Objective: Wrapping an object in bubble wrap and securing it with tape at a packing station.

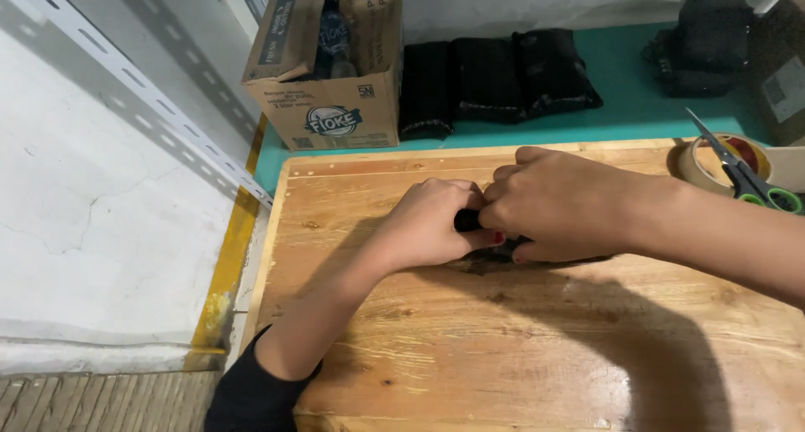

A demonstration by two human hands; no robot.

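**Two hands closed over a small dark object on the wooden board**

Nearest the camera lies the bare front part of the pale, knotty wooden board that serves as the worktop, with the shadow of the arms falling across it. A forearm in a pushed-up black sleeve comes in from the lower left and leads up to the left hand. That hand is curled shut around a small black object, of which only a short dark end shows between the fingers; a red-painted nail sits just beside it. The right hand reaches in from the right edge and lies cupped over the same object, fingers folded down and touching the left hand. What the object is cannot be told, as both hands cover most of it. It rests on the board, about the middle of its width and towards its far edge.

Behind the board runs a teal surface. On it, at the far left, stands an open brown cardboard box with dark things inside. Beside the box lie three black fabric pouches in a row, and another dark bundle sits well apart at the far right. At the board's right end a roll of tan tape lies flat, with green-handled scissors across it.
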